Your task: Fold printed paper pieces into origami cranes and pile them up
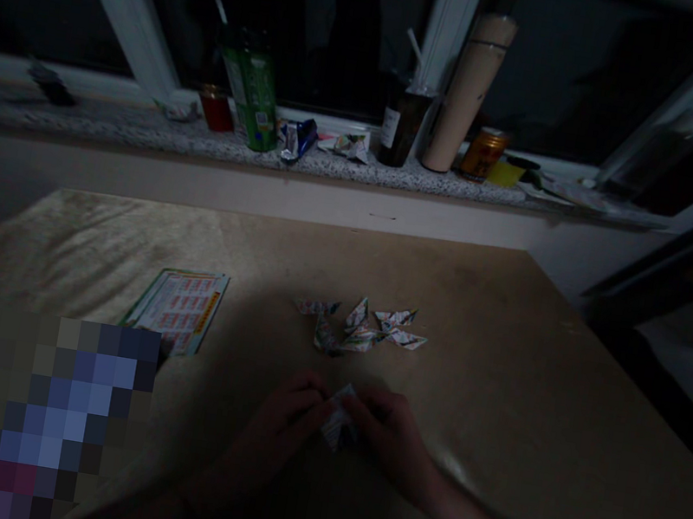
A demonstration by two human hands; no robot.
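Between my two hands, low in the dim head view, is a small folded piece of printed paper (338, 428) with a pointed top. My left hand (295, 409) pinches its left edge between thumb and fingers. On the opposite edge, my right hand (387, 424) presses with thumb and fingertips. Just beyond my hands several folded paper shapes lie on the table: a dark-ended one (320, 321) at left, an upright-pointed one (360, 327) in the middle, and a winged one (401, 328) at right.
A printed sheet (177, 307) lies on the left of the table (475, 315), near a pixelated patch. Along the stone windowsill (335, 168) stand a green carton (257, 101), a dark cup with a straw (401, 128), a tall beige flask (470, 95) and an orange can (483, 154).
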